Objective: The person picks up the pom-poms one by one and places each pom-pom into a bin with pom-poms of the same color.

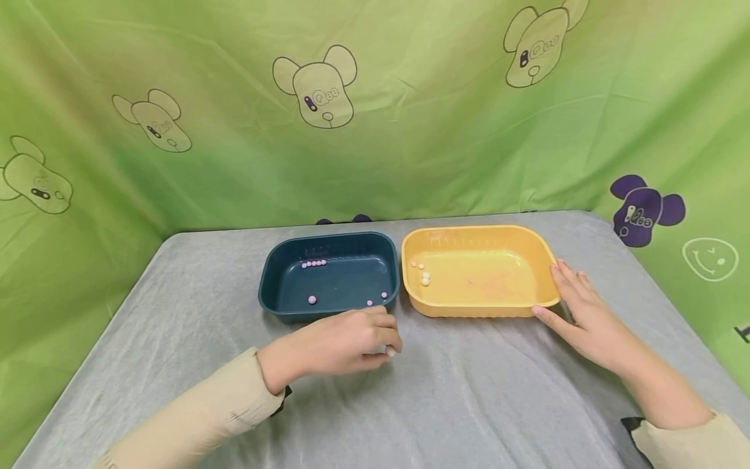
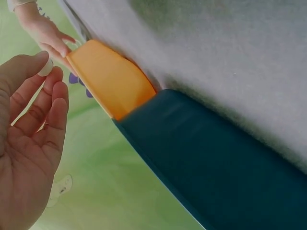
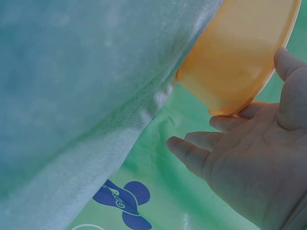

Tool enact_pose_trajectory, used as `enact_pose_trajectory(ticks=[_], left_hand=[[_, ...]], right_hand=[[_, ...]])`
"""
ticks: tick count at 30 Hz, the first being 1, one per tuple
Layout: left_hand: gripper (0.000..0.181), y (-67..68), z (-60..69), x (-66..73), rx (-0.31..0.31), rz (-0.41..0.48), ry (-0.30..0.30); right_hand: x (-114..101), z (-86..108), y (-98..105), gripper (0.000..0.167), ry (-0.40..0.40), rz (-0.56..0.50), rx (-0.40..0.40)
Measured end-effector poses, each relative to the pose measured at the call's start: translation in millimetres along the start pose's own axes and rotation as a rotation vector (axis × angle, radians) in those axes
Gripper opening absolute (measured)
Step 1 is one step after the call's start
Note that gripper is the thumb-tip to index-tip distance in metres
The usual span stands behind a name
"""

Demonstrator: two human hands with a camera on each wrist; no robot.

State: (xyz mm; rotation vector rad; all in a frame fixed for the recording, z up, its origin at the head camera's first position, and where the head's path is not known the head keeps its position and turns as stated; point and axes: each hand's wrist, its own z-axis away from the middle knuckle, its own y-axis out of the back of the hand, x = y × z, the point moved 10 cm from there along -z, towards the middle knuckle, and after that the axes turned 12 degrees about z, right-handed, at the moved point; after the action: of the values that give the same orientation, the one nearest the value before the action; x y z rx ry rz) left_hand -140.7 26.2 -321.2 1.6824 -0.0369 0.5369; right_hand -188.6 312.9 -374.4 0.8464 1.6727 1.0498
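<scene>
My left hand (image 1: 351, 342) pinches a small white ball (image 2: 46, 68) between thumb and fingertip, in front of the dark blue bin (image 1: 328, 313). Inside that bin lie several small pink-lilac balls: a short row near the back wall, a larger ball (image 1: 312, 299) towards the front, and two by the right front corner. The yellow bin (image 1: 474, 311) stands beside it and has several whitish balls (image 1: 425, 280) at its left end. With fingers extended, my right hand (image 1: 592, 326) touches the yellow bin's right front corner, thumb at the front rim.
A grey cloth (image 1: 469, 391) covers the table under both bins. Green curtains (image 1: 375, 163) printed with cartoon heads hang behind it and along both sides. The two bins stand side by side near the table's back edge.
</scene>
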Motion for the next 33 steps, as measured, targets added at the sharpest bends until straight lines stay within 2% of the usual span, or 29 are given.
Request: enact_pose_trajectory(ticks=[6, 14, 20, 24, 33], left_hand=[[0.013, 1.0, -4.6, -3.9, 0.01, 0.012, 0.004], [0.015, 6.4, -11.7, -14.6, 0.057, 0.029, 0.014], [0.014, 7.5, -21.8, -19.3, 0.065, 0.024, -0.001], [0.016, 9.1, -28.2, -24.2, 0.069, 0.033, 0.012], [0.017, 19.7, -38.8, -27.5, 0.138, 0.029, -0.007]], right_hand=[[0.1, -0.7, -0.3, 0.08, -0.001, -0.003, -0.002], [-1.1, -2.0, -1.7, 0.081, -0.001, -0.007, -0.009], [1.7, -1.2, -0.8, 0.081, -0.023, -0.023, -0.011], [2.0, -1.3, 0.2, 0.081, -0.023, -0.013, -0.011], [0.8, -1.5, -1.5, 0.081, -0.013, -0.01, -0.014]])
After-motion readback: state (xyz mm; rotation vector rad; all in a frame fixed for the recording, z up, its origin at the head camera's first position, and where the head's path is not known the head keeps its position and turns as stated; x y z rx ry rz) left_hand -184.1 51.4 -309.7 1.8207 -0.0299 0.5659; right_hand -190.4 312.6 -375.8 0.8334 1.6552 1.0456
